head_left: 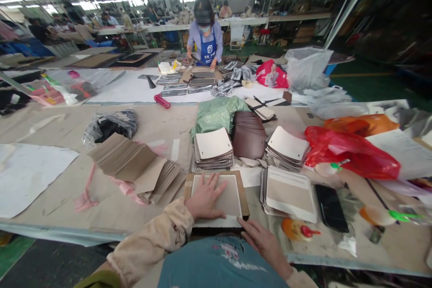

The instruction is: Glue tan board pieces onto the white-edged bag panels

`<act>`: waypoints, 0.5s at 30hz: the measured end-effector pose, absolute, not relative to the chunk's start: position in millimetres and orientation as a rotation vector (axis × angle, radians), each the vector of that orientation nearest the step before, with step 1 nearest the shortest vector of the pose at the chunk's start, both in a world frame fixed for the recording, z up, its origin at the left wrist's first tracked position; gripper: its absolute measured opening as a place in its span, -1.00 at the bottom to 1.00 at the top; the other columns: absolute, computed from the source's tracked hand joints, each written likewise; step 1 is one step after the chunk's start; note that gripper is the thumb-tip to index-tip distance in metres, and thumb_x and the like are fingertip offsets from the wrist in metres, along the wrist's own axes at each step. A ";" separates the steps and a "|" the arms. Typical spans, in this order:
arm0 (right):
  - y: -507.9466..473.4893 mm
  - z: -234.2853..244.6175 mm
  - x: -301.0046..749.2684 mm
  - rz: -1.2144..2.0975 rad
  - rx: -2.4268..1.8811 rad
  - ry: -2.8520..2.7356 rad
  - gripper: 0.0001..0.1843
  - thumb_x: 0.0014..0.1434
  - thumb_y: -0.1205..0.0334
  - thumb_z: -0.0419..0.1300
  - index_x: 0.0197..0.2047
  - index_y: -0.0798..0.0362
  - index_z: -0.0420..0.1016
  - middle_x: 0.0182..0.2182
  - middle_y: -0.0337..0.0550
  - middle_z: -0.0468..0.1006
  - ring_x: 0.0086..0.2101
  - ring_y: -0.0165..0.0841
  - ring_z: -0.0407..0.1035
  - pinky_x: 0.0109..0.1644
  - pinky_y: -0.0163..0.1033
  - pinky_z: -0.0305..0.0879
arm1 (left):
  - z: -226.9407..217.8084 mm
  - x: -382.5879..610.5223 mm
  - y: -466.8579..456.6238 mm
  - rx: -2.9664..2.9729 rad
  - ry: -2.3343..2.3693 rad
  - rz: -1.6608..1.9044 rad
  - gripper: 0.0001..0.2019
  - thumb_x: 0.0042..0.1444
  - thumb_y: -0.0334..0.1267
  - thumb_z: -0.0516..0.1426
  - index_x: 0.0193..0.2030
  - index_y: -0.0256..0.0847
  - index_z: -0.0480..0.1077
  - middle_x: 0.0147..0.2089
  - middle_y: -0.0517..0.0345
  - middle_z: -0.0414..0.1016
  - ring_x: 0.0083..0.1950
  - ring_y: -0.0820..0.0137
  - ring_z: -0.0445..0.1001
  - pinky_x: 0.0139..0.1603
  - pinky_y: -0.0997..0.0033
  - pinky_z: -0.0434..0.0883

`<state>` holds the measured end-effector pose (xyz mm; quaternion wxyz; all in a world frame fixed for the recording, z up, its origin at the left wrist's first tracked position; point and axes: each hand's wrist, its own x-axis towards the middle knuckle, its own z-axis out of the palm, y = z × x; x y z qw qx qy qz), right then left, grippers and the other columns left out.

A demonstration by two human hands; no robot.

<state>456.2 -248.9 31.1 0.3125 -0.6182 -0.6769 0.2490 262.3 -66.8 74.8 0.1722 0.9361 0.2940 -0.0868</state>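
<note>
A beige panel with a white border (pixel 232 193) lies on a brown cardboard piece (pixel 245 198) at the table's front edge. My left hand (pixel 207 195) rests flat on the panel, fingers spread. At the panel's near right corner, my right hand (pixel 259 238) grips the edge between its fingertips; part of that grip is hidden. Just beyond are a stack of white panels (pixel 213 144) and a pile of dark brown pieces (pixel 249 137). More stacked panels (pixel 289 193) stand to the right, and leaning brown cards (pixel 135 162) are to the left.
A phone (pixel 331 208), an orange glue bottle with a red tip (pixel 299 229) and a red plastic bag (pixel 351 153) lie on the right. A green bag (pixel 218 114) sits behind the stacks. Across the table a co-worker in a blue apron (pixel 206 45) handles pieces.
</note>
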 end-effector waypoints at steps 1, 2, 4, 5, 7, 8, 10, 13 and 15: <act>-248.7 28.4 454.7 0.639 -1.628 -1.785 -0.60 0.31 0.12 -0.05 0.17 -0.13 0.35 -0.17 -0.14 0.52 -0.20 -0.38 0.46 -0.17 -0.35 0.42 | 73.6 262.1 -66.8 2.655 0.837 -0.241 0.13 -0.22 0.34 0.19 0.40 -0.12 -0.20 0.43 -0.36 -0.32 0.42 -0.14 -0.29 0.27 -0.32 -0.34; -248.6 25.4 453.7 0.623 -1.622 -1.781 -0.60 0.32 0.12 -0.05 0.17 -0.12 0.36 -0.17 -0.13 0.52 -0.20 -0.38 0.46 -0.17 -0.34 0.42 | 72.7 262.0 -66.8 2.653 0.840 -0.236 0.13 -0.22 0.34 0.20 0.40 -0.13 -0.19 0.43 -0.37 -0.32 0.42 -0.14 -0.29 0.27 -0.33 -0.34; -248.2 20.4 452.9 0.615 -1.599 -1.783 -0.61 0.32 0.12 -0.04 0.16 -0.10 0.37 -0.18 -0.13 0.53 -0.19 -0.37 0.46 -0.14 -0.33 0.43 | 72.1 261.6 -67.5 2.647 0.847 -0.229 0.12 -0.22 0.32 0.21 0.40 -0.13 -0.17 0.43 -0.36 -0.32 0.42 -0.14 -0.29 0.27 -0.32 -0.34; -247.7 18.8 453.0 0.617 -1.586 -1.788 -0.61 0.31 0.13 -0.03 0.15 -0.10 0.39 -0.18 -0.13 0.53 -0.19 -0.37 0.46 -0.13 -0.33 0.43 | 72.4 261.5 -68.1 2.644 0.852 -0.228 0.11 -0.22 0.32 0.20 0.40 -0.13 -0.16 0.43 -0.34 -0.32 0.42 -0.14 -0.29 0.28 -0.32 -0.34; -246.0 18.2 453.2 0.634 -1.571 -1.805 -0.63 0.30 0.15 0.00 0.13 -0.11 0.41 -0.18 -0.14 0.54 -0.19 -0.37 0.47 -0.13 -0.33 0.44 | 73.7 261.1 -69.6 2.639 0.866 -0.231 0.10 -0.20 0.32 0.20 0.40 -0.14 -0.16 0.44 -0.31 -0.33 0.42 -0.13 -0.30 0.28 -0.32 -0.35; -245.2 18.7 453.3 0.643 -1.570 -1.808 -0.64 0.29 0.16 0.01 0.12 -0.12 0.41 -0.18 -0.15 0.54 -0.19 -0.37 0.47 -0.13 -0.33 0.44 | 74.2 261.0 -70.2 2.637 0.871 -0.235 0.09 -0.20 0.31 0.20 0.40 -0.14 -0.15 0.44 -0.30 -0.33 0.42 -0.13 -0.30 0.28 -0.32 -0.34; -244.4 20.4 454.0 0.653 -1.582 -1.795 -0.64 0.29 0.16 0.00 0.11 -0.12 0.43 -0.18 -0.13 0.54 -0.20 -0.36 0.47 -0.14 -0.31 0.45 | 74.3 261.3 -70.3 2.635 0.869 -0.242 0.08 -0.19 0.30 0.20 0.40 -0.13 -0.15 0.44 -0.29 -0.33 0.42 -0.12 -0.30 0.28 -0.31 -0.34; -248.7 21.7 458.0 0.657 -1.625 -1.753 -0.62 0.30 0.12 -0.04 0.09 -0.10 0.44 -0.19 -0.11 0.54 -0.19 -0.33 0.47 -0.14 -0.26 0.46 | 71.6 264.0 -66.4 2.631 0.844 -0.233 0.07 -0.17 0.29 0.19 0.40 -0.14 -0.16 0.44 -0.31 -0.31 0.42 -0.12 -0.31 0.28 -0.31 -0.35; -253.2 21.7 459.3 0.686 -1.634 -1.756 -0.62 0.31 0.08 -0.06 0.08 -0.14 0.45 -0.18 -0.13 0.54 -0.19 -0.32 0.47 -0.13 -0.24 0.46 | 71.8 266.3 -64.7 2.621 0.857 -0.215 0.07 -0.17 0.27 0.20 0.39 -0.15 -0.14 0.43 -0.34 -0.30 0.42 -0.13 -0.31 0.28 -0.32 -0.35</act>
